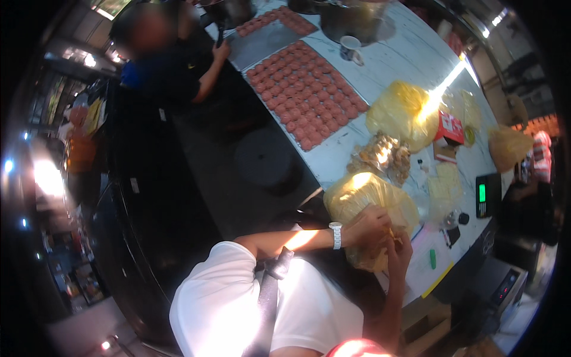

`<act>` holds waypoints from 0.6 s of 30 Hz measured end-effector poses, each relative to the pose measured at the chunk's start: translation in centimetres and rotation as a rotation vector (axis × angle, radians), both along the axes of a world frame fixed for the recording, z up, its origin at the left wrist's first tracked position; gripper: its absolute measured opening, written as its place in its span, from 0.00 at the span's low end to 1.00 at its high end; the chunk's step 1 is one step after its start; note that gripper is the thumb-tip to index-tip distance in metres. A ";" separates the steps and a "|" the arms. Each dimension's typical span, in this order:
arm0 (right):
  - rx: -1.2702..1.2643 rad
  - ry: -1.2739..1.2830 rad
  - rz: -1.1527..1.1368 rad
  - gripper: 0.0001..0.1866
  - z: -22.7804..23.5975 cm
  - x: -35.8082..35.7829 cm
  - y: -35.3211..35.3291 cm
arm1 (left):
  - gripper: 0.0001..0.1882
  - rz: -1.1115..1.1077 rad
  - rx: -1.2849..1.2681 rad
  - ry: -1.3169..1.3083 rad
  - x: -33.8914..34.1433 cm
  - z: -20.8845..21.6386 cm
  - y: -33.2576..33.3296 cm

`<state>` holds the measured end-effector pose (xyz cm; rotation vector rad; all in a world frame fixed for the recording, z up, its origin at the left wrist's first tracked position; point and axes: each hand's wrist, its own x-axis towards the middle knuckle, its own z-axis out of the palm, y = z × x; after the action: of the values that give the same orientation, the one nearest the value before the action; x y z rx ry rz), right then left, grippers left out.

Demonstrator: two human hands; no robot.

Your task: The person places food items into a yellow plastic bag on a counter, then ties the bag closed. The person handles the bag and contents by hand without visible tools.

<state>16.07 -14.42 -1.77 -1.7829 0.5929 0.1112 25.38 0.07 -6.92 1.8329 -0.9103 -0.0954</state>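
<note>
A full, translucent yellow plastic bag [351, 199] rests at the table's near edge in front of me. My left hand [367, 225], with a white watch on its wrist, is closed on the gathered top of this bag. My right hand [399, 254] pinches the same bunched plastic, close beside the left fingers. What the bag holds cannot be made out. Just beyond it lies a clear bag of brownish lumps [383, 156], and behind that sits another filled yellow bag [399, 113].
A tray of raw meatballs [306, 95] lies on the marble-patterned table [380, 65], near a large metal pot [351, 24]. A scale with a green display [488, 193], a bottle [453, 219] and a green marker [433, 259] lie to the right. Another person [160, 59] stands far left.
</note>
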 end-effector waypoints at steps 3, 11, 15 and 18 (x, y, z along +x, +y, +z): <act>0.093 -0.095 0.016 0.05 -0.7 -0.5 0.5 | 0.11 -0.033 0.025 0.058 0.1 0.4 0.3; 0.091 -0.142 -0.205 0.06 -3.0 -1.1 1.8 | 0.08 -0.069 -0.005 0.096 1.1 1.9 -0.7; 0.242 -0.218 -0.276 0.08 -3.3 -0.7 2.4 | 0.08 -0.097 0.045 0.312 1.4 2.5 -0.5; 0.199 -0.241 -0.266 0.07 -3.1 -0.1 2.6 | 0.07 -0.138 0.167 0.488 2.5 2.6 -0.2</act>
<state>15.95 -11.78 -4.85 -1.4845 0.6153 -0.2178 27.89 -0.16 -4.30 1.7798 -0.6924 -0.6924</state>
